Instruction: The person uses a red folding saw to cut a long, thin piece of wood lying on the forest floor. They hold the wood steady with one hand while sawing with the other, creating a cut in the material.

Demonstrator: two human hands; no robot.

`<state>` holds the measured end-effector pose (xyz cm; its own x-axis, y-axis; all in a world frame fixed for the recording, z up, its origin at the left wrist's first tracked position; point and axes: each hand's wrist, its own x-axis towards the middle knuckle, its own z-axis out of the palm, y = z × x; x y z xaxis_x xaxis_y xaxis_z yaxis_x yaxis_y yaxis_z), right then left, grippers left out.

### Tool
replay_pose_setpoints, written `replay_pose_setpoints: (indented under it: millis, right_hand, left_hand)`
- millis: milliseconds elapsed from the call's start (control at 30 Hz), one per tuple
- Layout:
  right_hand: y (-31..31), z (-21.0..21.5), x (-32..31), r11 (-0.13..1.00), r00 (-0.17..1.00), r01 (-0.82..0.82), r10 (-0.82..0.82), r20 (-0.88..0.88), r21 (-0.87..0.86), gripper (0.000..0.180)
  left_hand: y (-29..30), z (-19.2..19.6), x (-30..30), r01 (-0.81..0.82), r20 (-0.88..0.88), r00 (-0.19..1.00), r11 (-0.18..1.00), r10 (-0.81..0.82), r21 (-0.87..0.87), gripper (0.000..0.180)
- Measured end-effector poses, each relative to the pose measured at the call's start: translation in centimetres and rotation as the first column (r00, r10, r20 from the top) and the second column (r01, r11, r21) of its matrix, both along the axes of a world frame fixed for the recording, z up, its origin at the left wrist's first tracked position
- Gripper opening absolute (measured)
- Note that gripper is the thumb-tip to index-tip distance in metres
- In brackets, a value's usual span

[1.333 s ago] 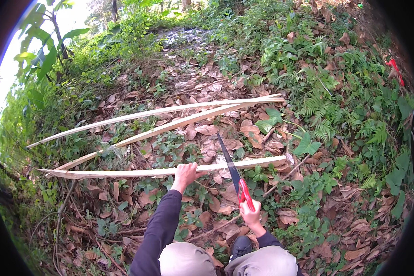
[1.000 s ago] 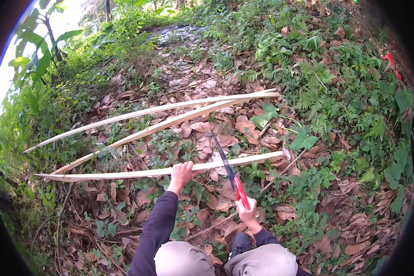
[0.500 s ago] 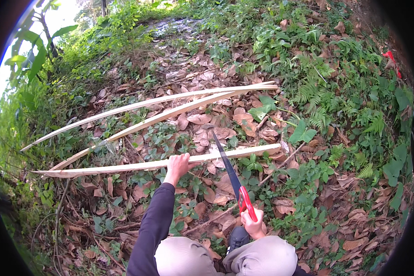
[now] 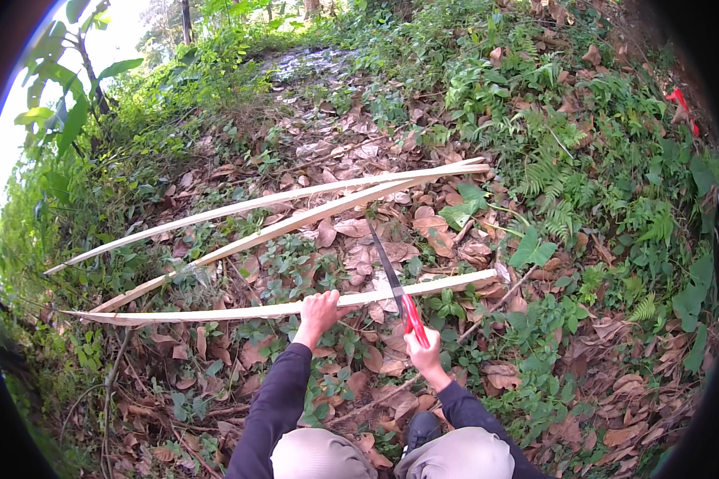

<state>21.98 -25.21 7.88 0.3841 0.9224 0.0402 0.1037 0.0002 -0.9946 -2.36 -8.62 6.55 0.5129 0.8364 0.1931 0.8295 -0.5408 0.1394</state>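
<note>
A long, pale, roughly cut wooden strip (image 4: 208,314) lies crosswise in front of me, tapering at its left end. My left hand (image 4: 318,316) is closed around it near the middle. Just to the right, my right hand (image 4: 425,350) grips the red handle (image 4: 413,319) of a hand saw. The saw's dark blade (image 4: 387,265) points away from me and crosses the strip near its handle end. Whether the teeth touch the wood I cannot tell. Beyond lie two more pale strips, a far one (image 4: 208,214) and a middle one (image 4: 272,231), meeting at their right ends.
Brown dry leaves (image 4: 391,363) and low green plants cover the ground. A thin branch (image 4: 495,306) slants at the right of the near strip. My knees (image 4: 323,455) and a dark shoe (image 4: 422,431) are close below. Something red (image 4: 679,100) shows at the far right.
My right hand has pushed the saw forward, so its handle end now reaches the near strip. My left hand keeps its grip on the strip. The whole view has shifted slightly.
</note>
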Motion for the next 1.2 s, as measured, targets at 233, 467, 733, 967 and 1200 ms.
replay_pose_setpoints:
  millis: [233,467,733,967,1200]
  right_hand:
    - [-12.4,2.9,1.6,0.997,0.994,-0.040,0.033,-0.102,-0.062,0.024]
    - [-1.4,2.2,-0.7,1.000,0.989,-0.023,0.024,0.146,-0.009,0.024]
    - [-4.7,2.3,-1.0,0.992,0.980,0.031,-0.053,-0.192,-0.119,0.023]
    - [-12.8,6.3,0.8,0.990,0.996,-0.045,0.034,-0.081,-0.132,0.026]
    - [0.3,0.2,0.2,1.000,0.999,0.003,-0.004,-0.043,-0.027,0.019]
  left_hand:
    - [-0.7,0.0,0.4,0.007,0.016,1.000,0.997,-0.008,0.082,0.055]
    - [0.0,-0.8,0.2,0.022,0.030,0.999,0.997,-0.024,0.070,0.058]
    - [1.2,0.3,0.2,0.007,-0.022,1.000,1.000,-0.007,-0.007,0.059]
    - [0.6,-0.7,0.3,0.017,-0.004,1.000,0.996,-0.017,0.087,0.057]
    - [-1.1,-1.0,0.0,0.016,-0.022,1.000,0.991,-0.013,0.133,0.053]
